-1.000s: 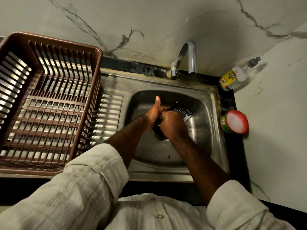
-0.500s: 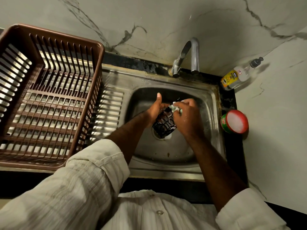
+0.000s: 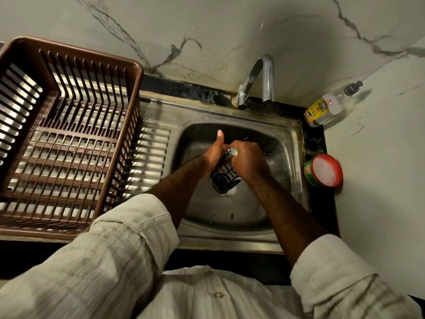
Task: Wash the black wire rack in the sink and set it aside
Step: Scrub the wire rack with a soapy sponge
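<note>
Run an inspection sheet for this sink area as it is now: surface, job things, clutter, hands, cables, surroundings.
Surface: steel sink with a stained rim; ribbed drainboard on its left.
Job's things: black wire rack held tilted over the drain, with a small pale pad against it.
Clutter: brown dish basket left of the basin; dish gel bottle and red-rimmed tub on the ledge to the right.
Hands: left hand grips the rack, thumb up; right hand pinches the pad.
Cables: nothing seen.
Surroundings: curved tap behind the basin; marble wall.
</note>
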